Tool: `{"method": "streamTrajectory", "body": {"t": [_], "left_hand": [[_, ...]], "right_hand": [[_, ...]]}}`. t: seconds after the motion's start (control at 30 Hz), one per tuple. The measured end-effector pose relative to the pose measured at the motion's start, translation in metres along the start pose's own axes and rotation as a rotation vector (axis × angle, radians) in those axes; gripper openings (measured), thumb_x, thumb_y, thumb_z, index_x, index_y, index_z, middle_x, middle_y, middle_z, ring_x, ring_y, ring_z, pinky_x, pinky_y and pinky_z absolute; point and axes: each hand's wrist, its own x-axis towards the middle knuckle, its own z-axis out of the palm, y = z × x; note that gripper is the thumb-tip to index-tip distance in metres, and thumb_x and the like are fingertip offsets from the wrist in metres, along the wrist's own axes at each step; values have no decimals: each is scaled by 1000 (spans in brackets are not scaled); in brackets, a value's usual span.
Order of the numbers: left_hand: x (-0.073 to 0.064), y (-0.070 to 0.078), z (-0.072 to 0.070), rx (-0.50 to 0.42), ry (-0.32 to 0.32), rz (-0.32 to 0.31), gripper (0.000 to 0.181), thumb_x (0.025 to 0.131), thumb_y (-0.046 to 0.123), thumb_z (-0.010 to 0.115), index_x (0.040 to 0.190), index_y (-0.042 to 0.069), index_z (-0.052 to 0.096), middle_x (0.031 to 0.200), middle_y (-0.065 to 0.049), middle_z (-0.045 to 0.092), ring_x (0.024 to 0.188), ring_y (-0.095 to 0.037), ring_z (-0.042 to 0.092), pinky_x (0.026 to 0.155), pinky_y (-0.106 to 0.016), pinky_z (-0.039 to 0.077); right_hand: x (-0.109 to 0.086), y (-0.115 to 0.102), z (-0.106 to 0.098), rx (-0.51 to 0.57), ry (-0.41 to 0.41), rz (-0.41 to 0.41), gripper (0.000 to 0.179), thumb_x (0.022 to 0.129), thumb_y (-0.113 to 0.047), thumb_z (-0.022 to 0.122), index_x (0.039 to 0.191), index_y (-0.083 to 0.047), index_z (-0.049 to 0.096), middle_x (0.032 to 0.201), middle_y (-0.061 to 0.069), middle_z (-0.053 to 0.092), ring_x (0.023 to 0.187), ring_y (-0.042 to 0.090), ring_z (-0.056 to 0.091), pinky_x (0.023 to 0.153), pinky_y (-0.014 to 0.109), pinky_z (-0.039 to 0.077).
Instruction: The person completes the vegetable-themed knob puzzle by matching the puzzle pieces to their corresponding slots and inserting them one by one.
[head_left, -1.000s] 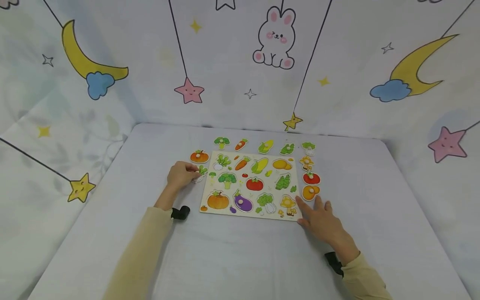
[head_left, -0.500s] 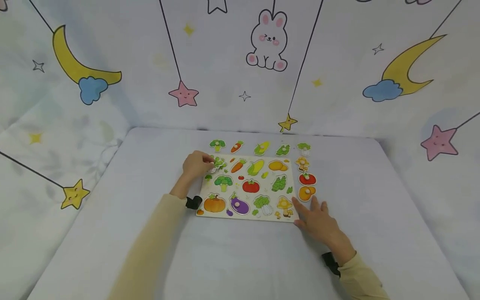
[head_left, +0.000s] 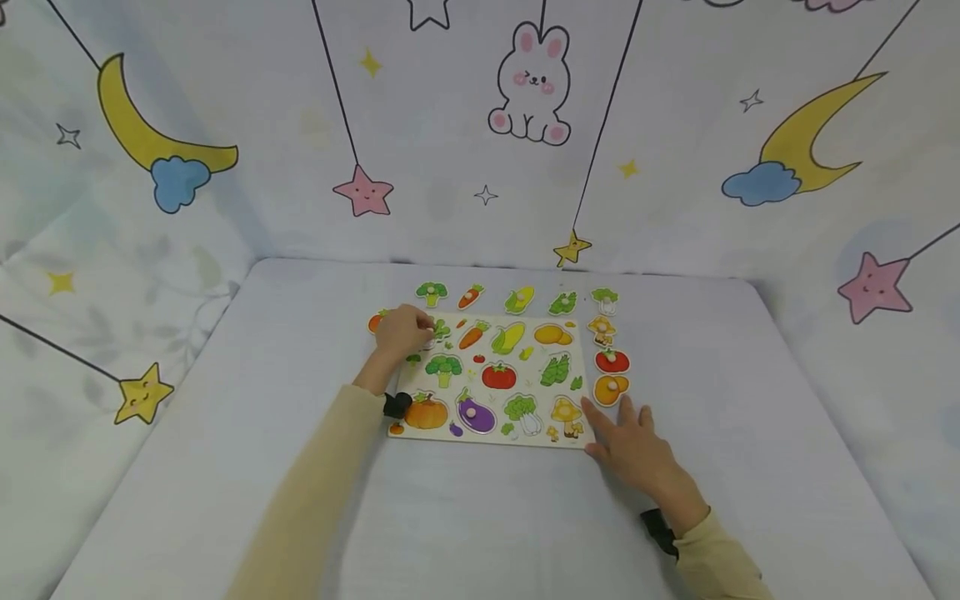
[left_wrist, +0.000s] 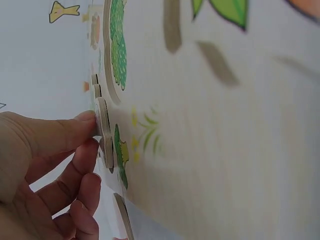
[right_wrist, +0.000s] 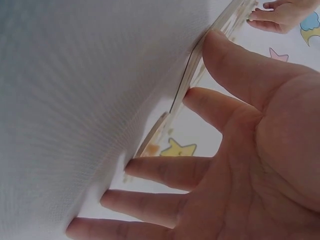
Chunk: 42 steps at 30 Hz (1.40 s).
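My left hand (head_left: 405, 333) is at the upper left corner of a wooden vegetable puzzle board (head_left: 528, 381). Thumb and fingers pinch a white radish piece with green leaves (head_left: 441, 331), mostly hidden by the hand. Edge-on in the left wrist view, this wooden piece (left_wrist: 103, 131) lies close over the board. My right hand (head_left: 637, 446) spreads its fingers at the board's lower right corner, thumb and index finger touching its edge. An eggplant piece (head_left: 478, 417) with a knob sits in its matching place. Partly behind the left hand lies a pumpkin piece (head_left: 376, 322).
Along the far side lie broccoli (head_left: 431, 293), carrot (head_left: 470, 297), corn (head_left: 519, 300) and more green vegetable pieces. Mushroom (head_left: 602, 331), tomato (head_left: 612, 362) and orange round-lobed (head_left: 609, 390) pieces line the right side. A white cloth (head_left: 480, 517) covers the table.
The left hand has carried the radish piece from the table left of the board onto the board's upper left corner. The right hand has stayed at the lower right corner.
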Motion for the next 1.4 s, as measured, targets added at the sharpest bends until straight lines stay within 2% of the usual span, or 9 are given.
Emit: {"method": "streamTrajectory", "body": {"t": [0.27, 0.43, 0.6, 0.73, 0.87, 1.0, 1.1, 1.27, 1.4], "left_hand": [[1, 1, 1, 49, -13, -7, 18, 87, 19, 67, 98, 9, 77, 88, -8, 70, 74, -22, 58, 60, -28, 42], [-2, -3, -2, -20, -17, -5, 24, 87, 23, 67, 106, 10, 76, 95, -10, 69, 79, -23, 59, 66, -32, 45], [-1, -25, -16, -148, 91, -43, 34, 90, 25, 68, 120, 10, 70, 95, -12, 66, 75, -23, 57, 64, -30, 42], [0, -45, -31, -173, 154, -119, 38, 91, 23, 67, 126, 9, 66, 94, -13, 66, 70, -22, 55, 58, -27, 39], [2, -55, -40, -155, 90, -177, 39, 90, 24, 67, 125, 8, 66, 104, -16, 67, 79, -25, 58, 63, -28, 42], [5, -59, -39, -144, -2, -216, 34, 92, 24, 65, 121, 7, 68, 111, -17, 66, 90, -29, 59, 72, -32, 44], [7, -62, -33, -128, -5, -228, 29, 92, 21, 64, 117, 6, 70, 107, -16, 67, 89, -28, 59, 72, -32, 44], [11, -63, -28, -105, 32, -212, 25, 91, 20, 66, 110, 5, 72, 98, -14, 67, 83, -26, 57, 67, -30, 40], [11, -63, -27, -69, 25, -219, 25, 92, 22, 64, 110, 7, 72, 99, -13, 67, 82, -25, 56, 65, -29, 39]], "right_hand": [[1, 1, -1, 10, -13, 10, 68, 91, -34, 68, 150, -18, 39, 146, 46, 24, 125, 73, 26, 73, 70, 50], [0, 0, 0, 29, -19, 21, 68, 91, -33, 68, 150, -18, 39, 146, 46, 24, 126, 73, 25, 74, 70, 49], [0, -1, 0, 26, -9, 12, 68, 91, -33, 68, 150, -17, 39, 146, 45, 24, 126, 72, 26, 75, 70, 49], [0, -2, -1, 17, -1, 7, 67, 90, -33, 68, 150, -17, 40, 145, 46, 25, 125, 73, 27, 74, 70, 49], [-1, -2, -3, 16, -3, 12, 68, 90, -32, 68, 150, -17, 40, 145, 46, 25, 125, 73, 27, 74, 69, 50], [0, -2, -3, 24, -13, 15, 67, 91, -32, 68, 150, -17, 40, 146, 45, 25, 126, 72, 26, 75, 70, 49], [0, -3, -3, 29, -19, 13, 67, 91, -33, 67, 150, -18, 40, 147, 45, 24, 126, 72, 26, 77, 72, 47], [0, -4, -5, 31, -25, 21, 67, 91, -33, 67, 150, -19, 40, 147, 44, 24, 127, 72, 25, 78, 73, 46], [0, -4, -5, 33, -28, 22, 67, 91, -33, 67, 150, -18, 39, 147, 45, 23, 127, 72, 25, 79, 73, 46]]}}
